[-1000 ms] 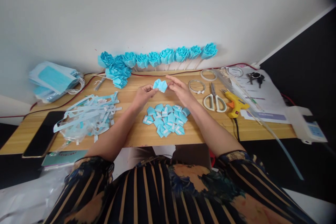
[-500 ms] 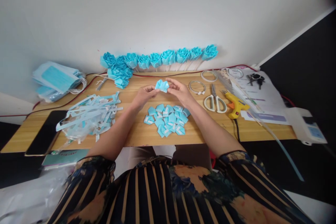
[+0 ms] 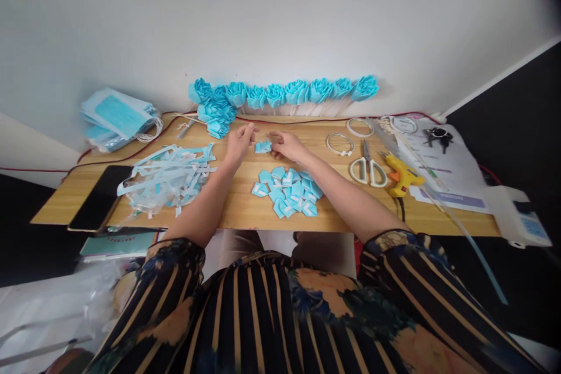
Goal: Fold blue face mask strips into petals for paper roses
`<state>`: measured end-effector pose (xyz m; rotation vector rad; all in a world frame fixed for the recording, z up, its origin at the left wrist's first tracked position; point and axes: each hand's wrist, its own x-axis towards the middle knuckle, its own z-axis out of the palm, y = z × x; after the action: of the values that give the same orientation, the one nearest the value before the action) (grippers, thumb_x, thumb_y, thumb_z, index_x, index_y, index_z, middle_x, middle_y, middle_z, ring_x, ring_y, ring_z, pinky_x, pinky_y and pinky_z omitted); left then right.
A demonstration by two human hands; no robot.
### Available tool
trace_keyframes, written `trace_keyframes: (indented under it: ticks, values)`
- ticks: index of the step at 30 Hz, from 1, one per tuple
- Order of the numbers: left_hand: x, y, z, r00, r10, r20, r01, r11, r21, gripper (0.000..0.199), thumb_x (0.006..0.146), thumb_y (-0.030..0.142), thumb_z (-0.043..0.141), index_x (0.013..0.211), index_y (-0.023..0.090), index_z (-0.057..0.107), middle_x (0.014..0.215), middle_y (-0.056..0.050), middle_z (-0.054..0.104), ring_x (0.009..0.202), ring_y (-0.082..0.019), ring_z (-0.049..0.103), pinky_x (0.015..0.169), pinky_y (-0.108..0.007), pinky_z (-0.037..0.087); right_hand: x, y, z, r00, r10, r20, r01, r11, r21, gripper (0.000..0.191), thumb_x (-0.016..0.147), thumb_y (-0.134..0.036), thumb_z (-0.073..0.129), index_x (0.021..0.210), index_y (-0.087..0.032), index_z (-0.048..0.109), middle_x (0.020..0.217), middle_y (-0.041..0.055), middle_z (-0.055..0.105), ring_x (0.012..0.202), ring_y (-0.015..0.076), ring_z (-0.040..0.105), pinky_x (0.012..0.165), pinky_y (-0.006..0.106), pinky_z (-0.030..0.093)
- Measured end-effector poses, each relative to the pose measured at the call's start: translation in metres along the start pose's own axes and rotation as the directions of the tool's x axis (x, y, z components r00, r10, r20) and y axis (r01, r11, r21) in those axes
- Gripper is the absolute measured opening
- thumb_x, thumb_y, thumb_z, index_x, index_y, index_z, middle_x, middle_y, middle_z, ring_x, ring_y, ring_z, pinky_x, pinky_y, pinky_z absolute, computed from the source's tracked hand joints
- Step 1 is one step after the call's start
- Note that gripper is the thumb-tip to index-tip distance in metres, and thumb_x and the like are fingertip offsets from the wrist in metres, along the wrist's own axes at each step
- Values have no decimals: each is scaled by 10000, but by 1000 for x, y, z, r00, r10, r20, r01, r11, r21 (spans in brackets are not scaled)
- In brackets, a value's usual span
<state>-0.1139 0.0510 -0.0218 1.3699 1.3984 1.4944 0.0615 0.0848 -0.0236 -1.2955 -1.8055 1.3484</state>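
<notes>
A small folded piece of light blue mask fabric [image 3: 263,146] is at the fingertips of my right hand [image 3: 284,145], between thumb and index finger. To its left, my left hand [image 3: 240,141] is closed, fingertips together and apart from the piece. Whether a small thing sits in that pinch is hidden. Nearer me, a pile of folded blue fabric pieces [image 3: 289,190], several with white strips showing, lies on the wooden table [image 3: 236,210].
Blue fabric roses [image 3: 296,91] on sticks lean along the wall. Face masks [image 3: 118,114], cut strips [image 3: 169,178] and a phone [image 3: 100,198] lie left. Wire rings [image 3: 339,144], scissors [image 3: 367,166], a yellow glue gun [image 3: 404,175], papers [image 3: 442,163] and keys [image 3: 439,137] lie right.
My left hand has come off the folded blue piece and closed beside it. The piece now sits lower at my right fingers and looks smaller. The whole view has shifted slightly.
</notes>
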Motion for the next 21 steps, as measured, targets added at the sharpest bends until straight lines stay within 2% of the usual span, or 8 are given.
trace_keyframes:
  ticks: [3,5,8,11,14,17,21]
  values:
    - [1,-3,1,1000,15,-6,-15,1000,11,400,858,510,555,675,165,641,567,13,520,528,-103,435,552,-257,332,-3,4,-16,992,-108,-62,96,980,-174,479,807,-155,644,1284,-165,602,597,-14,645,479,129,588,620,303,551]
    - [0,-2,2,1000,23,0,-23,1000,11,386,867,482,544,677,161,640,560,11,515,524,-105,432,551,-258,329,-9,5,-30,987,-147,-66,129,966,-225,475,810,-167,633,1284,-162,614,611,-8,645,500,136,585,658,322,551]
    - [-3,2,4,999,34,11,-35,998,48,367,874,428,520,648,157,621,569,2,533,544,-112,456,567,-253,341,-23,0,-50,986,-153,-68,135,967,-216,499,797,-192,640,1294,-165,610,725,19,671,552,137,592,613,305,542]
    - [-3,7,3,999,45,0,-44,987,152,322,848,366,525,619,155,607,591,-1,565,591,-122,501,585,-246,354,-41,-10,-64,981,-181,-76,156,954,-255,484,806,-222,627,1287,-176,607,800,30,685,596,132,597,540,257,514]
    - [-2,8,0,998,55,0,-53,965,257,241,794,322,574,645,144,638,588,9,576,606,-128,515,586,-244,349,-67,-14,-78,967,-233,-104,195,937,-290,457,826,-248,606,1280,-195,611,876,46,706,650,138,621,543,250,517]
    - [1,5,-2,997,73,27,-78,956,282,185,765,292,598,696,138,671,656,-6,642,628,-132,541,598,-243,364,-96,-4,-93,958,-241,-154,192,941,-280,440,824,-271,602,1258,-207,628,960,64,710,718,160,648,572,275,536]
    - [-1,6,3,996,70,53,-82,956,283,149,746,257,619,755,132,699,703,-24,676,644,-138,564,599,-237,380,-136,20,-109,950,-213,-229,143,947,-287,412,823,-297,589,1218,-196,651,947,63,703,782,182,657,602,295,539]
